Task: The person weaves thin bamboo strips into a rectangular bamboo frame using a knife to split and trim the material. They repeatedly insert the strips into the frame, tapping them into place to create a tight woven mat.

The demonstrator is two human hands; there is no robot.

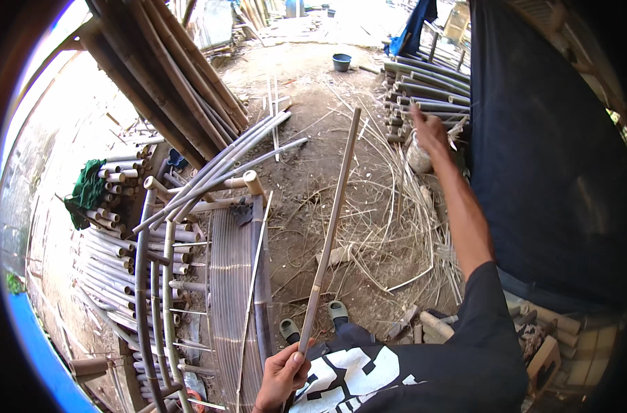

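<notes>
A long split bamboo slat (pixel 334 227) rises from my left hand (pixel 286 370), whose fingers are wrapped round its lower end in front of my shirt. The slat slants up and slightly right, its far end free in the air. My right hand (pixel 431 132) is stretched out ahead at the right, apart from the slat. Its fingers look curled, with one digit pointing up, and whatever it may hold does not show. Just below it is a pale rounded bundle (pixel 418 157) beside stacked bamboo poles (pixel 423 89); I cannot tell whether the hand touches it.
A bamboo bench (pixel 231 275) with a slatted top stands at left, loose poles (pixel 217 172) across its end. Thick bamboo (pixel 162 76) leans behind it. Thin shavings (pixel 389 220) litter the ground. A dark sheet (pixel 547 158) hangs at right; a dark bucket (pixel 341 62) stands ahead.
</notes>
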